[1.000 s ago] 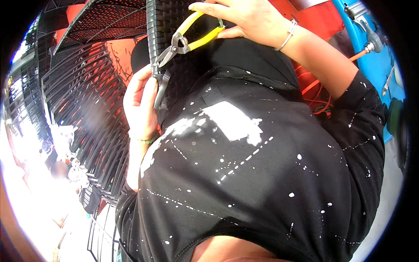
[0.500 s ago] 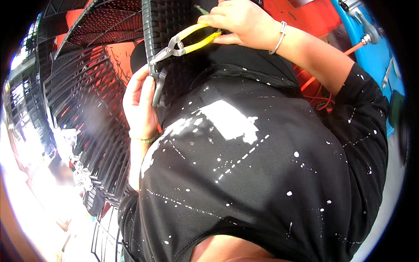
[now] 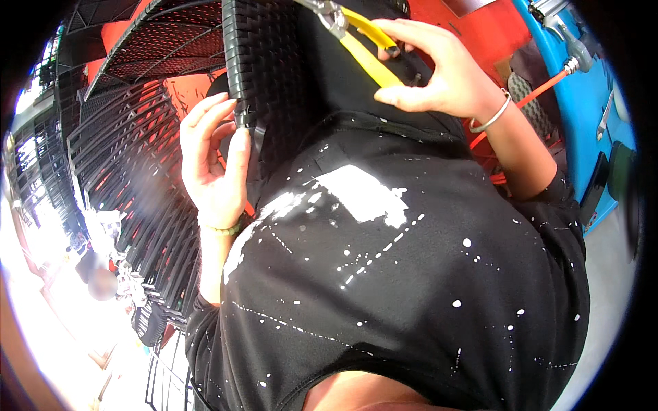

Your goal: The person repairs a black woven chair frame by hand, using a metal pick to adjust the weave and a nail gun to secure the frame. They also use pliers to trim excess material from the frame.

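My right hand [image 3: 445, 72] holds snips [image 3: 373, 58] with yellow handles and metal jaws. The handles are spread wide, one under the fingers and the other against the thumb. Their jaws reach past the upper edge of the picture, so the tips are hidden. My left hand [image 3: 212, 161] has its fingers loosely bent and its thumb apart from them. Its fingertips rest at the lower end of the thick wrapped rim of a black woven piece [image 3: 264, 65]. Whether they press on a strand there I cannot make out.
A curved black woven panel [image 3: 161, 51] and a rack of thin black slats [image 3: 130, 157] stand to the left. A blue surface [image 3: 572, 89] at the right carries a metal air tool [image 3: 572, 44] with an orange hose [image 3: 541, 85]. Red flooring [image 3: 480, 34] shows beyond.
My right hand has drawn the snips away from the rim, up and to the right, and their handles are spread wider. My left hand's fingers have loosened at the rim's end.
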Demonstrator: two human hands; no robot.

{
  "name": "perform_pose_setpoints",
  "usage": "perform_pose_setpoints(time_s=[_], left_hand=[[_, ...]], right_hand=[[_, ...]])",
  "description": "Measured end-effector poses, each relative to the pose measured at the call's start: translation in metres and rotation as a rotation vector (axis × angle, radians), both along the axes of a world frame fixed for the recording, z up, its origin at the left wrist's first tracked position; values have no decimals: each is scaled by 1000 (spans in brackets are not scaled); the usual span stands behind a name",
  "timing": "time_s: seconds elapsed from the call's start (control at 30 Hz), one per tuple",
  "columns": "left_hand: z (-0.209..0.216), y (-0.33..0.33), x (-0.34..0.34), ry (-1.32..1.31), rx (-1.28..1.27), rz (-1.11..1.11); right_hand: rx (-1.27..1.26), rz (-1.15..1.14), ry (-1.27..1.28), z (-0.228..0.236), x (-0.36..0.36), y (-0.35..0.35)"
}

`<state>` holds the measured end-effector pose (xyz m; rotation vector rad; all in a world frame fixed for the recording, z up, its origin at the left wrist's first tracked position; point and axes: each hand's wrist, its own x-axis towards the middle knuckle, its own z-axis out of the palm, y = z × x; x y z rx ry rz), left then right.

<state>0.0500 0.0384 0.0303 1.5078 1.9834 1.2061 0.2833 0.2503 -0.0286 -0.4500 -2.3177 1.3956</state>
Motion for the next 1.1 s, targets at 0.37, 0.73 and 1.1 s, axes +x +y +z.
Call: perform_pose_setpoints(time_s=[0.37,0.73,1.1], left_hand=[[-9,-8,5,-519,-157,200],[-11,-12,3,-583,-203,251],[-11,-6,7,-718,-192,188]], right_hand=[[509,74,-42,-18,-22,-5],[581,66,3,-21,-46,-8],[429,49,-96,-32,-43,-22]])
